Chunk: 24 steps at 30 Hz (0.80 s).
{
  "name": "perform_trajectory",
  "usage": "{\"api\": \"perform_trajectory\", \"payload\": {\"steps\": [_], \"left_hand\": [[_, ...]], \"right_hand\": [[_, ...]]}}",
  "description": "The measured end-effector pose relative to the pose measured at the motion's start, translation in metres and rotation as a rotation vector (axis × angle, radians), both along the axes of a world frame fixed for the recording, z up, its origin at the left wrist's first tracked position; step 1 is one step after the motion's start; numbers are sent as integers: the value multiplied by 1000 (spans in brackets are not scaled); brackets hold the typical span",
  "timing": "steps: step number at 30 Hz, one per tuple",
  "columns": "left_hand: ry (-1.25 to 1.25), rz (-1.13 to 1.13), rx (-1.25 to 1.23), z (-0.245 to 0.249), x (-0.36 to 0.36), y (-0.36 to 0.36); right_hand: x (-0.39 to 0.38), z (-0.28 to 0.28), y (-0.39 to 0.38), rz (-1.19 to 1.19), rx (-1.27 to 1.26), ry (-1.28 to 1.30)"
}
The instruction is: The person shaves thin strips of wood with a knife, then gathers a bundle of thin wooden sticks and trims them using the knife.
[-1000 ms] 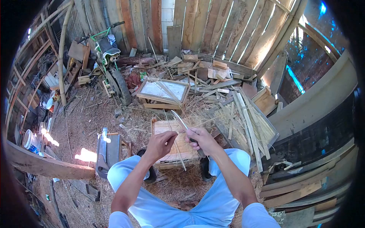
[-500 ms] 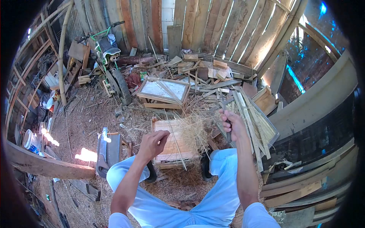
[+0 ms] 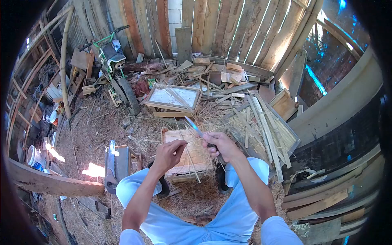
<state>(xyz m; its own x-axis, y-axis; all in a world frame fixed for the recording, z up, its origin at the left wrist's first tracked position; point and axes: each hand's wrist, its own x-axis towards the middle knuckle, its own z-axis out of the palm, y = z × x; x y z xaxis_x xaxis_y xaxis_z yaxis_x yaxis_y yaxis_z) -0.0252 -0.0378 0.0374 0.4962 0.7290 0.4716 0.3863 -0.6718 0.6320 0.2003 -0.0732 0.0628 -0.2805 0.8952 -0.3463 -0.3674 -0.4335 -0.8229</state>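
My right hand [image 3: 220,146] is wrapped round the dark handle of a knife [image 3: 193,125], whose bright blade points up and to the left. Facing it, my left hand [image 3: 169,154] is closed in a pinch; what it holds is too thin to make out. Both hands are above a light wooden box [image 3: 188,165] between my knees. A thin stick [image 3: 190,158] lies slanting across the top of the box. Fine straw-like strands show close to my right hand.
Beyond the box lies a framed white panel [image 3: 173,98]. A small motorbike [image 3: 118,75] stands at the back left. Scrap wood [image 3: 228,81] is piled by the plank wall, long strips [image 3: 265,130] lie at right, and a saw [image 3: 111,167] rests at left.
My right hand has moved left and slightly down, bringing the knife near my left hand. The tangle of straw-like strands over the box's right side no longer shows there.
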Motion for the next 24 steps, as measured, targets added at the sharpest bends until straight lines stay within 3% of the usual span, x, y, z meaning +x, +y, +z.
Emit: {"api": "perform_trajectory", "payload": {"steps": [13,24], "left_hand": [[-4,-27,-107,4,-11,0],[32,-55,-35,8,-10,-1]], "right_hand": [[32,11,2,-124,78,-13],[54,17,1,-232,101,-64]]}}
